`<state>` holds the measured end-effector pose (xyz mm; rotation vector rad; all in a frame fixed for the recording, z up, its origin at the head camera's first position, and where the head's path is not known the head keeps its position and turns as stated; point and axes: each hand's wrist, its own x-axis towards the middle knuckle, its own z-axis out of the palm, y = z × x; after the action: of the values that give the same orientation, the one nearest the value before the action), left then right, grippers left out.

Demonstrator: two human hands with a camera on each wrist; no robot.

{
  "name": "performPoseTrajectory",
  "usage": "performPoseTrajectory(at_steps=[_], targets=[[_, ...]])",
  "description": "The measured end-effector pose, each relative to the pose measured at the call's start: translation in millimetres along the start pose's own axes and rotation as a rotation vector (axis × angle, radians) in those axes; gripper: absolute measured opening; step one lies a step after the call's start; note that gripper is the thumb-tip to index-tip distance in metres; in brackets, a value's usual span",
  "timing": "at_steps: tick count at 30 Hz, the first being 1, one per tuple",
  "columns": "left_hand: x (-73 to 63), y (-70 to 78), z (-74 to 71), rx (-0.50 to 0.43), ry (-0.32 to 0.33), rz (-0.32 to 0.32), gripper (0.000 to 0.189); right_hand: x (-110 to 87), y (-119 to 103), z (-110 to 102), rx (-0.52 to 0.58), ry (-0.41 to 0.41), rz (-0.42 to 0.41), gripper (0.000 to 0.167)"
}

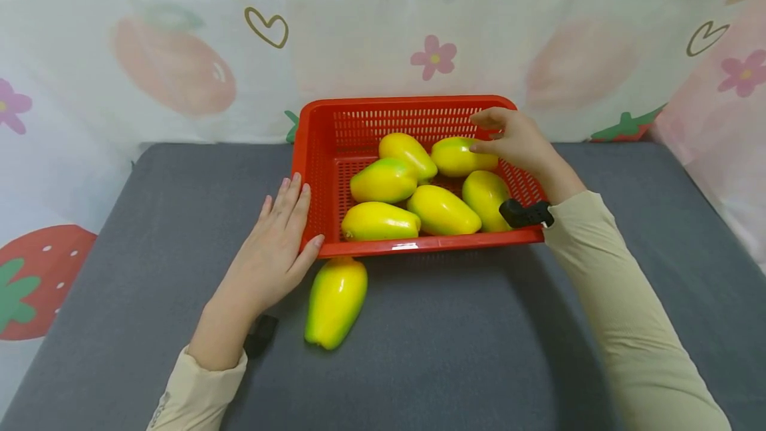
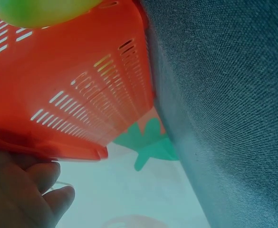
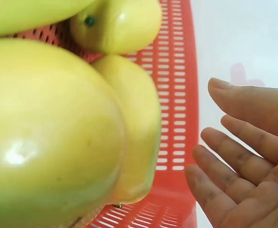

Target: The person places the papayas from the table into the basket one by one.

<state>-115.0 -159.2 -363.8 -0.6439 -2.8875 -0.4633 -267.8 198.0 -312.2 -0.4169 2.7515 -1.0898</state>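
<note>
A red slatted plastic basket holds several glossy yellow-green, mango-like fruits. One more such fruit lies on the table just in front of the basket's near left corner. My left hand rests its straight fingers along the basket's left side, thumb at the near corner; in the left wrist view its fingertips lie against the rim. Over the back right of the basket is my right hand, fingers loosely bent and holding nothing. The right wrist view shows its palm bare, apart from the fruits.
A grey cloth covers the table. Behind it hangs a pale printed curtain with fruit and flower pictures, close to the basket's back edge. A black wrist strap sits on the right wrist, over the basket's right rim.
</note>
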Motion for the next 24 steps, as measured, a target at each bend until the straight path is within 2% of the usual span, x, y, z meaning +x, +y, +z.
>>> performPoseTrajectory(at_steps=[9, 17, 24], targets=[[1.9, 3.1, -3.8, -0.005, -0.017, -0.027, 0.069, -7.0, -8.3, -4.6, 0.094, -0.034, -0.037, 0.053], [2.7, 2.8, -3.4, 0.005, -0.031, -0.044, 0.070, -24.9, -29.1, -11.7, 0.147, -0.016, -0.109, 0.049], [4.0, 5.3, -2.6, 0.012, -0.044, -0.065, 0.071, -46.5, -36.4, -2.7, 0.198, 0.008, -0.169, 0.047]])
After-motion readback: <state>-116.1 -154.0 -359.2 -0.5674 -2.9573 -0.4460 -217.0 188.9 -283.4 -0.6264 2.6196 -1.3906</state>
